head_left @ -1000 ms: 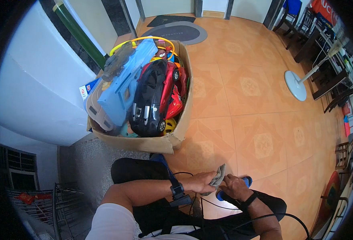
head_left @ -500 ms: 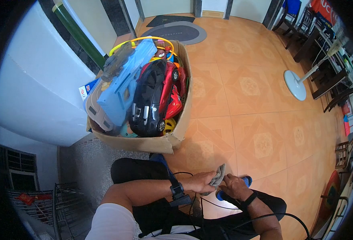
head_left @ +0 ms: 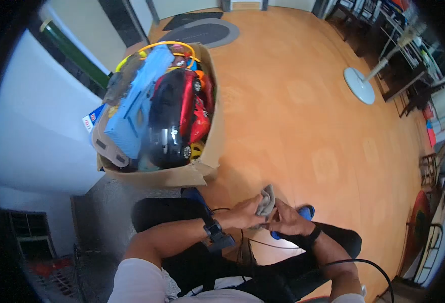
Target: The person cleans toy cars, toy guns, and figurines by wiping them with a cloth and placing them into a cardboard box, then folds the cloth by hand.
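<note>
A crumpled grey cloth (head_left: 266, 200) is gripped in my left hand (head_left: 244, 213), its folded end sticking up past the fingers. My right hand (head_left: 292, 220) is close against it on the right, thumb and fingers pinched together at the cloth's edge. Whatever lies between those fingertips is too small and blurred to make out. Both hands are held over my lap, above the tiled floor. Beyond them to the left stands a cardboard box (head_left: 182, 178) full of toys, among them a black and red toy car (head_left: 168, 121) and a light-blue plastic toy (head_left: 131, 118).
A yellow hoop (head_left: 195, 50) lies across the toys. At the right are a white fan base (head_left: 358, 86) and dark furniture. A grey oval mat (head_left: 202, 34) lies near the doorway. Black cables (head_left: 366, 263) run by my legs and right arm. A blue slipper (head_left: 307, 211) shows beyond my right hand.
My right hand has come up against the cloth, its fingers now pinched at the cloth's edge. The whole scene has shifted left and up as my head turned.
</note>
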A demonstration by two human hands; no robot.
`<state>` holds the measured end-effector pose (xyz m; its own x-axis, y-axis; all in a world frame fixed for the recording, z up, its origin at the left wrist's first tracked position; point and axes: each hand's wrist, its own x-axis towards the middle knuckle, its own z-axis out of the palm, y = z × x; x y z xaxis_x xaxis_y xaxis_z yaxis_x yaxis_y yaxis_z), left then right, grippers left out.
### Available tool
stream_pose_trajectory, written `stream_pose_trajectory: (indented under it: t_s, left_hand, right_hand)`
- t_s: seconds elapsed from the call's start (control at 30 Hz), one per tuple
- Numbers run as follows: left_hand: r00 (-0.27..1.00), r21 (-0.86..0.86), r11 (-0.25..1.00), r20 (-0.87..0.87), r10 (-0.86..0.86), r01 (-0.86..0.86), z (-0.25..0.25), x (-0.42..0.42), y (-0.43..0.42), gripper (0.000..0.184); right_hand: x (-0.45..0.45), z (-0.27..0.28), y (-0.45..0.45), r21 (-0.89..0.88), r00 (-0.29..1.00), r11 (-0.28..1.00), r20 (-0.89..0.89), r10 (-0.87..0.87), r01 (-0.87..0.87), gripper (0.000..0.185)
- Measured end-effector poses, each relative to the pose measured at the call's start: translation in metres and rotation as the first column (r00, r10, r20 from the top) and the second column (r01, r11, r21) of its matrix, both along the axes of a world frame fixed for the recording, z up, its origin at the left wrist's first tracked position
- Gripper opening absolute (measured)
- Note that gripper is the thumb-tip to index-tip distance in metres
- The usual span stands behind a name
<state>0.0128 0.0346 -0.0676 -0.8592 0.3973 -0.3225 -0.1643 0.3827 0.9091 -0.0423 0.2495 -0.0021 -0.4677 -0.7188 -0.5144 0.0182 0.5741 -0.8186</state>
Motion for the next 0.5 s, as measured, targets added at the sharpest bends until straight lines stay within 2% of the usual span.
stream_pose_trajectory:
  t_s: [0.03, 0.13, 0.17, 0.27, 0.3, 0.4, 0.43, 0.5]
  left_hand:
    - [0.993, 0.011, 1.0, 0.11, -0.03, 0.029, 0.008, -0.006, -0.002, 0.063]
    - [0.987, 0.014, 0.99, -0.084, 0.139, -0.138, 0.033, -0.01, 0.003, 0.063]
    - [0.982, 0.063, 0.994, -0.16, 0.098, -0.089, 0.025, -0.012, 0.001, 0.063]
    - [0.993, 0.257, 0.962, -0.05, 0.109, -0.093, 0.039, -0.024, 0.009, 0.06]
    - [0.987, 0.244, 0.968, -0.126, 0.098, -0.065, 0.028, -0.026, 0.011, 0.063]
    - [0.981, 0.245, 0.967, -0.161, 0.109, -0.067, 0.055, -0.032, 0.017, 0.071]
    - [0.971, 0.075, 0.996, -0.229, 0.064, -0.048, 0.071, -0.037, 0.017, 0.07]
    - [0.897, -0.142, 0.989, -0.441, -0.022, -0.045, 0.097, -0.047, 0.014, 0.064]
  right_hand:
    - [-0.001, -0.005, 0.0, -0.043, 0.997, 0.999, 0.072, 0.009, -0.006, 0.077]
    - [-0.004, 0.006, -0.005, -0.19, 0.932, 0.941, 0.287, -0.219, 0.28, 0.083]
    - [-0.004, 0.009, -0.007, -0.177, 0.907, 0.919, 0.306, -0.288, 0.351, 0.081]
    - [-0.008, -0.016, -0.014, -0.268, 0.901, 0.86, 0.132, -0.414, 0.435, 0.071]
    - [-0.008, 0.004, -0.021, -0.287, 0.868, 0.819, 0.184, -0.462, 0.497, 0.061]
    - [-0.016, -0.009, -0.015, -0.285, 0.836, 0.786, 0.161, -0.524, 0.548, 0.052]
    - [-0.019, -0.015, -0.014, -0.32, 0.825, 0.762, 0.154, -0.544, 0.562, 0.05]
    - [-0.023, -0.027, -0.013, -0.388, 0.799, 0.71, 0.139, -0.585, 0.588, 0.047]
